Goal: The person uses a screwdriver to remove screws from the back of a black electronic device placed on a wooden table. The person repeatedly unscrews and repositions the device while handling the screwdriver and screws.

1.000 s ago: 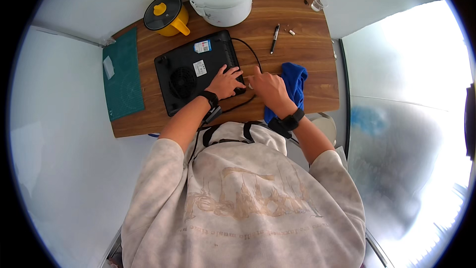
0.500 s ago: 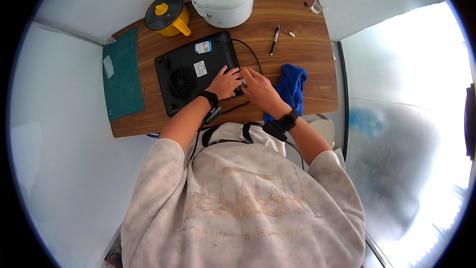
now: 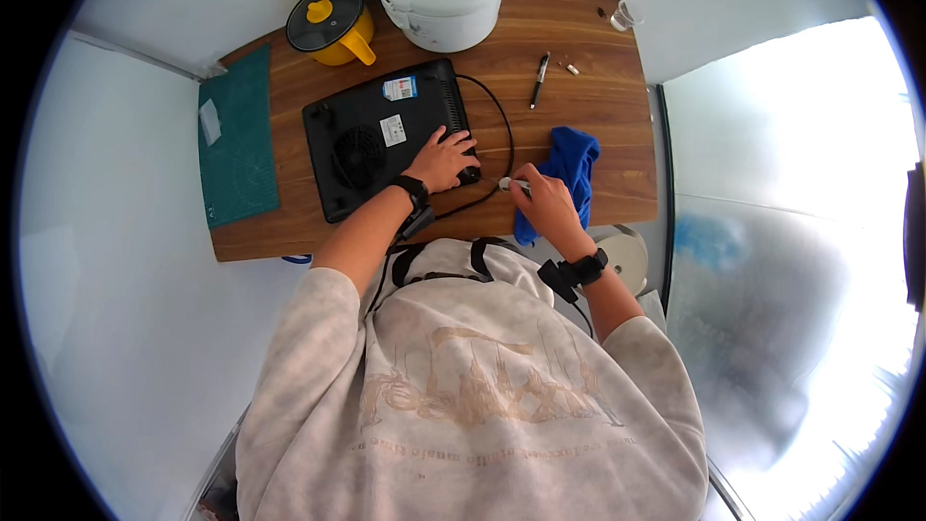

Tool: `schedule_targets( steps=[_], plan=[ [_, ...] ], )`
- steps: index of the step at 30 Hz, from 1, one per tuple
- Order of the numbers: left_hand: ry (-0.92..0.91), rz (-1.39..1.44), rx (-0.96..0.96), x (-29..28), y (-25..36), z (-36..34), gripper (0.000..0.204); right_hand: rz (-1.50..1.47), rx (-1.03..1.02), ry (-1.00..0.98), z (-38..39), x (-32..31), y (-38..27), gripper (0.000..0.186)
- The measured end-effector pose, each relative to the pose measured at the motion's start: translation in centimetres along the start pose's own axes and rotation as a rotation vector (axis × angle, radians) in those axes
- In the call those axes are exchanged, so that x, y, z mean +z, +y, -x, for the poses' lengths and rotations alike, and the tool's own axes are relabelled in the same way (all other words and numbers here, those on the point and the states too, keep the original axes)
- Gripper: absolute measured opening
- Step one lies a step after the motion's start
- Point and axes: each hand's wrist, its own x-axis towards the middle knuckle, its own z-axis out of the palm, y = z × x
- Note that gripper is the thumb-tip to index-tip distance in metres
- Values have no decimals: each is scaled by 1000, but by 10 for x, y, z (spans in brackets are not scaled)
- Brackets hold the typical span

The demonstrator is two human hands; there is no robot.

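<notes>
A black induction cooker lies upside down on the table, its fan grille, foot pads and two labels facing up. My left hand rests flat with spread fingers on its near right part. Just off the cooker's right corner, my right hand is closed round a small tool with a whitish end. A thin shaft seems to point from this tool toward the cooker; most of the tool is hidden by my fingers. The black power cord loops around the cooker's right side, passing close to the tool.
A blue cloth lies right of my right hand. Behind stand a yellow pot with a dark lid and a white lidded cooker. A pen, small bits and a clear cup lie farther right; a green mat is left.
My right hand has moved away from the cooker's corner, rightward and slightly toward me, bringing the small tool's end into sight. My left hand stays on the cooker. The view has shifted slightly.
</notes>
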Motion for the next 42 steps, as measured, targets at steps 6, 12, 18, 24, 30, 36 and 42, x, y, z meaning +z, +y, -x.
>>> schedule_targets(
  steps=[6,12,18,24,30,36,42],
  plan=[
    [-19,19,-14,-2,1,1,49,12,24,-135,18,3,14,20],
    [-10,15,-19,-1,-2,2,50,55,-4,-122,37,7,25,33],
    [11,-12,8,4,-3,1,50,52,68,-125,41,9,28,42],
    [-36,-173,13,-5,7,0,59,54,181,-7,49,13,29,45],
    [-81,-282,-60,-16,20,-1,79,-156,340,-38,56,29,67,46],
    [-50,-285,-63,-7,13,1,83,-53,225,-45,44,22,45,37],
    [-62,-233,-51,-11,13,-3,83,83,205,-46,42,26,40,34]
  ],
)
